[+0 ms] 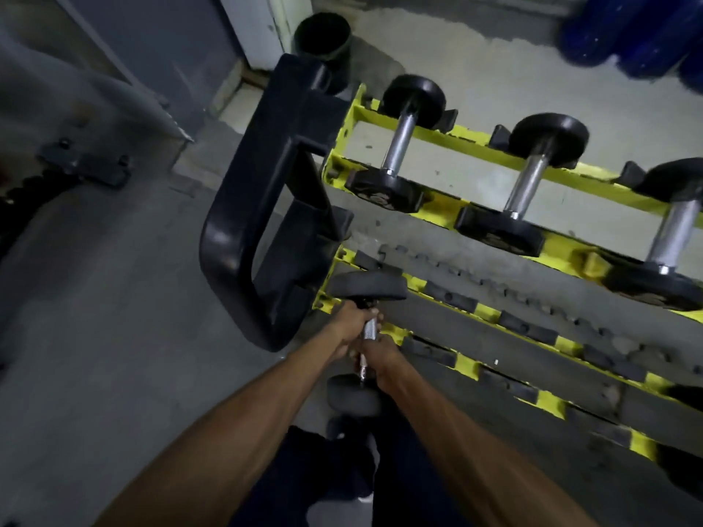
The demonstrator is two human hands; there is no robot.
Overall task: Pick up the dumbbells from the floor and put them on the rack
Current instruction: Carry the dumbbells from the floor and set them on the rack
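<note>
Grey concrete floor point(114, 336) w/ a yellow rack point(437, 207) on black end frame; 3 dumbbells sit on top tier. Held dumbbell point(367, 330): black rubber ends, knurled steel bar, far end at lower tier's left corner. Left hand point(352, 329) & right hand point(380, 355) fingers wrapped round bar.

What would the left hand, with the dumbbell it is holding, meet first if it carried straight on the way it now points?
Probably the rack's lower yellow rail: the left hand grips the dumbbell handle, and its far head already sits at that rail's left end. Depth is uncertain; it may still be slightly above.
</note>
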